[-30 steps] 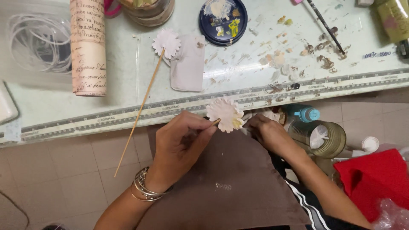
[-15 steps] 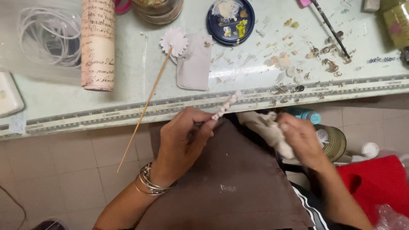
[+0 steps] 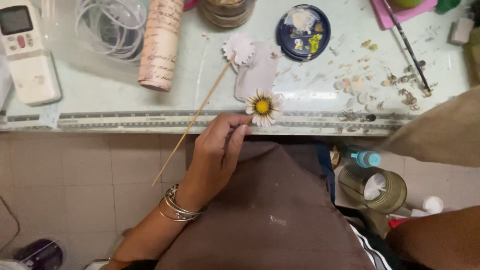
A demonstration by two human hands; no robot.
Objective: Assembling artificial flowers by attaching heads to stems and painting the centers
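The left hand [image 3: 217,152] is closed in a pinch, thumb and fingers together, and it holds a small daisy flower [image 3: 263,106] with white petals and a yellow centre. The flower faces up, just in front of the edge of the pale green table [image 3: 100,95], above the brown cloth [image 3: 270,210] on the lap. A thin wooden stick [image 3: 195,117] with a white flower [image 3: 239,47] lies slanted over the table edge, beside the hand. The right hand is not visible; only the arm shows at the lower right
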